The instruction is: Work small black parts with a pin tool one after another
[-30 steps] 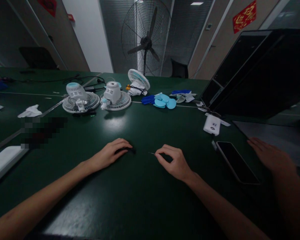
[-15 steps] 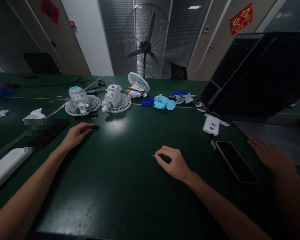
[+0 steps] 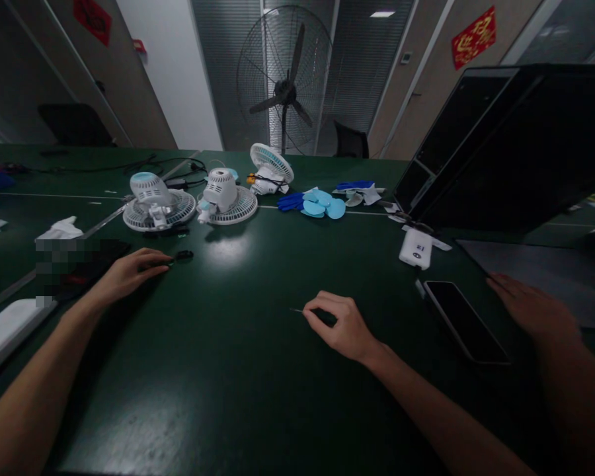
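My right hand hovers over the middle of the green table. Its thumb and forefinger pinch a thin, pin-like piece, which points left; its exact kind is too small to make out. Further left, my left hand rests low over the table with its fingers stretched forward, loosely apart. Just beyond those fingertips lies a small black object, apart from the hand. Something tiny and greenish shows near the fingertips, too small to name.
White desk fans lie at the back left, beside light-blue fan blades and blue gloves. A phone and white device lie right, near another person's hand. A large black monitor stands behind; a white case lies left.
My left hand has drawn back to the left, away from the small black object, which stays on the table. My right hand keeps its pinch on the thin piece, nearly still.
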`<action>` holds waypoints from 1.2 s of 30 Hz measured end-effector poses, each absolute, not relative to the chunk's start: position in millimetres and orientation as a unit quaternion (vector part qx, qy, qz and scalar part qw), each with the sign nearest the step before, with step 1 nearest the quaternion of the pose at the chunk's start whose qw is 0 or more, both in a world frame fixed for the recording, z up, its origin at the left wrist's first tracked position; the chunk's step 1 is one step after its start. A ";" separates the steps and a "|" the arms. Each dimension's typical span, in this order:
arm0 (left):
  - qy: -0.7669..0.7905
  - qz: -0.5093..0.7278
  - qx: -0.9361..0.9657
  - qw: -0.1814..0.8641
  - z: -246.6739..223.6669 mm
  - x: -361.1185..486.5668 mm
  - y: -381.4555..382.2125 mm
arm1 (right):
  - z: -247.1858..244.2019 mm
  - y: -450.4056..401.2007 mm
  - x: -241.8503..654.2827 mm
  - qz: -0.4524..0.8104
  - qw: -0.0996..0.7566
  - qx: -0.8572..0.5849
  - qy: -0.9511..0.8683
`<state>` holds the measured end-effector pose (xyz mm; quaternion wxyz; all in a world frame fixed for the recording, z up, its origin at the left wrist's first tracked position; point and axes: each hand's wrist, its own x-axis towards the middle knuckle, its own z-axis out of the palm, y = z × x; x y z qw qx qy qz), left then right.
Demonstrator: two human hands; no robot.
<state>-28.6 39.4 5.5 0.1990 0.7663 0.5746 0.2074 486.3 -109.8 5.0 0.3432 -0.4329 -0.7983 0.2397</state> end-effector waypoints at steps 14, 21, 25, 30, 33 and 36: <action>0.639 0.262 0.715 0.110 9.8 7.1 31.7 | 5.7 -109.7 485.6 0.231 0.336 -0.430 -0.806; 0.621 0.255 0.734 0.106 1.8 40.8 34.7 | 4.0 -110.2 484.8 0.225 0.329 -0.435 -0.808; 0.644 0.258 0.714 0.092 0.2 37.4 34.5 | 3.1 -109.5 484.3 0.226 0.333 -0.432 -0.807; 0.656 0.256 0.702 0.108 0.8 36.5 32.8 | 4.2 -109.5 484.0 0.227 0.332 -0.431 -0.808; 0.657 0.252 0.702 0.109 1.7 36.4 31.9 | 5.1 -109.8 484.0 0.225 0.330 -0.433 -0.808; 0.666 0.256 0.691 0.114 3.8 36.2 30.7 | 5.4 -110.0 484.2 0.225 0.326 -0.433 -0.810</action>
